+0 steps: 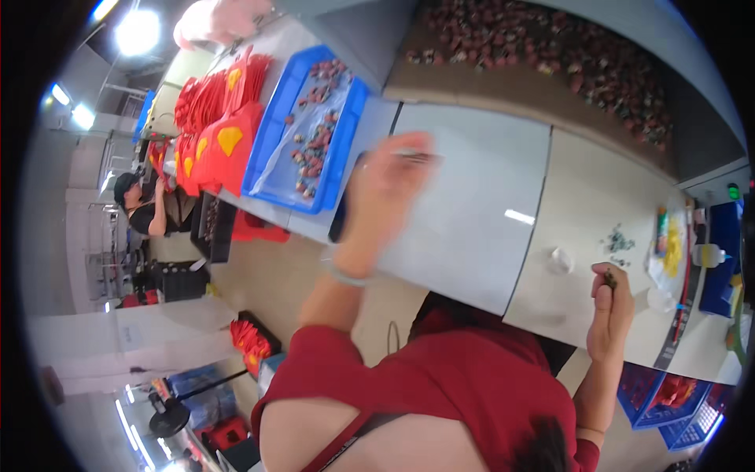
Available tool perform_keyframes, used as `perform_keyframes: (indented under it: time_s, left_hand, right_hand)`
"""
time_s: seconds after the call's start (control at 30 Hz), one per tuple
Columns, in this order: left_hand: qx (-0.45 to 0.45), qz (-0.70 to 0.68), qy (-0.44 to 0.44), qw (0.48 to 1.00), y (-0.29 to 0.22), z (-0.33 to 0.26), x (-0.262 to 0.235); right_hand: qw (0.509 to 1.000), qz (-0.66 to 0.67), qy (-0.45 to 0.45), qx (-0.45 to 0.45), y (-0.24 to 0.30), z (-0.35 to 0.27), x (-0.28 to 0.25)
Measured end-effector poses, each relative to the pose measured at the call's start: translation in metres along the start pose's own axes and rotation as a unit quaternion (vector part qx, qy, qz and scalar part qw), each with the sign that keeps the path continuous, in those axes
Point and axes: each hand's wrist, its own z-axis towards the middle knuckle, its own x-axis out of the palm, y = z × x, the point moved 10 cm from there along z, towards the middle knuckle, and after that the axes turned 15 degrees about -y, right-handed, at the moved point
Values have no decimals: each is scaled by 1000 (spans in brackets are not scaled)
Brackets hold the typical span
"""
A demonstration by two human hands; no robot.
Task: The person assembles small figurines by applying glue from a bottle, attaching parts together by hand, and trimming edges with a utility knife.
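My left hand [397, 177] is over the left part of the white worktop, to the right of the blue tray [350, 145]. Motion smears its fingers; a small dark streak shows at the fingertips, too blurred to name. My right hand [612, 311] is at the right of the bench, thumb and fingers closed on a small dark green piece [609, 278]. Just beyond it lies a loose scatter of small green pieces [619, 238]. The tray is lined with clear plastic and holds many small round reddish-brown parts [314, 153].
Many similar parts [550, 47] lie on brown cardboard [472, 82] at the back. Red pieces with yellow patches [228, 145] are stacked at the left. A small clear item [561, 259], a bottle [708, 255] and blue crates [645, 393] are around the right side. Another person [145, 204] works far left.
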Motion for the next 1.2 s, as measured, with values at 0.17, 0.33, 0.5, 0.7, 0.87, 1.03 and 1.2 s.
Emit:
perform_keyframes:
  time_s: [0.17, 0.33, 0.5, 0.7, 0.87, 1.03, 1.2]
  left_hand:
    - [73, 489, -82, 865, 32, 82, -151]
    - [234, 459, -91, 852, 4, 106, -97]
    - [346, 310, 90, 881, -39, 115, 128]
    - [397, 439, 86, 802, 2, 195, 325]
    - [317, 495, 90, 804, 46, 235, 364]
    - [326, 233, -2, 916, 27, 237, 318]
    - [-104, -73, 320, 939, 7, 80, 273]
  right_hand:
    - [980, -148, -26, -126, -4, 8, 8]
    - [964, -222, -35, -143, -22, 12, 19]
    - [947, -205, -151, -197, -11, 15, 6]
    - [943, -179, -183, -213, -15, 16, -5]
    - [946, -140, -203, -209, -18, 18, -14]
    - [951, -124, -194, -208, -14, 12, -12]
    - [947, -96, -207, -227, -15, 11, -22]
